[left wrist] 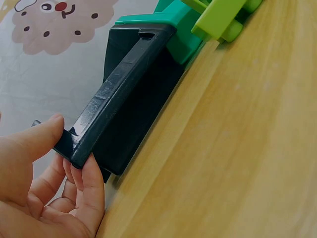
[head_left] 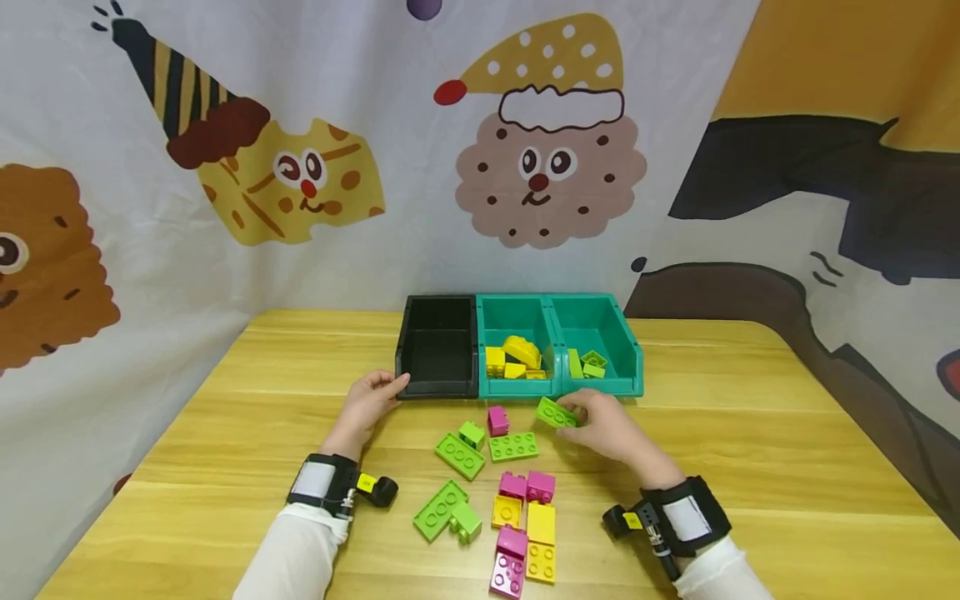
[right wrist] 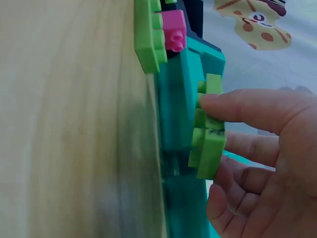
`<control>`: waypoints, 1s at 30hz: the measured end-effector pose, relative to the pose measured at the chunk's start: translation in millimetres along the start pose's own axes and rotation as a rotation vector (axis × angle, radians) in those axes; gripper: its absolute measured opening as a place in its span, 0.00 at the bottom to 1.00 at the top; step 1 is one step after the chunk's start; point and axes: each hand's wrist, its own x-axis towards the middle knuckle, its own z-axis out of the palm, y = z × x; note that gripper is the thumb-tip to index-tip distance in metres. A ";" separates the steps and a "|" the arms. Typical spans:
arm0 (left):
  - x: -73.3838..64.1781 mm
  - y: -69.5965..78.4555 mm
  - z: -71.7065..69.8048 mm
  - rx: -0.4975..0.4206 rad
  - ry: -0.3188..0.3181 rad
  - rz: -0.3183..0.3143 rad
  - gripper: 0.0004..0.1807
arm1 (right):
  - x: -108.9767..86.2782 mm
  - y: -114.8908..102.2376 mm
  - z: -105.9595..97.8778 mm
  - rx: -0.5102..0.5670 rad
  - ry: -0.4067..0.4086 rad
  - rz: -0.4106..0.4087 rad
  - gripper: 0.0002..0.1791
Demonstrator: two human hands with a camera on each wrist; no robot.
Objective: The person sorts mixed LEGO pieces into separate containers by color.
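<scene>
My left hand [head_left: 369, 402] pinches the front left corner of the black bin [head_left: 438, 389], thumb above and fingers beneath, as the left wrist view shows. In my right hand [head_left: 606, 423] a light green toy brick [head_left: 553, 412] with studs is held between thumb and fingers, raised off the table just in front of the teal bins. The middle teal bin [head_left: 517, 387] contains several yellow bricks [head_left: 522, 352]. A few green bricks [head_left: 592, 363] lie in the right teal bin [head_left: 600, 387]. Nothing shows inside the black bin.
On the wooden table [head_left: 300, 358] before the bins lie loose green bricks [head_left: 461, 455], a pink brick [head_left: 498, 421] and a flat green brick [head_left: 514, 447]. Nearer me is a cluster of pink and yellow bricks [head_left: 541, 523]. A printed cloth [head_left: 420, 208] hangs behind.
</scene>
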 end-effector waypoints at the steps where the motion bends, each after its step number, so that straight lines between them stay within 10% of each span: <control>1: 0.0 -0.2 0.7 0.001 -0.003 0.001 0.14 | -0.9 1.1 -2.4 0.003 0.014 -0.003 0.21; 17: 1.4 0.0 0.8 -0.006 0.013 0.014 0.13 | 27.5 13.9 -35.1 0.021 0.336 0.161 0.25; 30: -0.2 -0.4 1.7 -0.021 0.014 0.005 0.13 | 58.0 27.7 -25.7 -0.085 0.222 0.290 0.25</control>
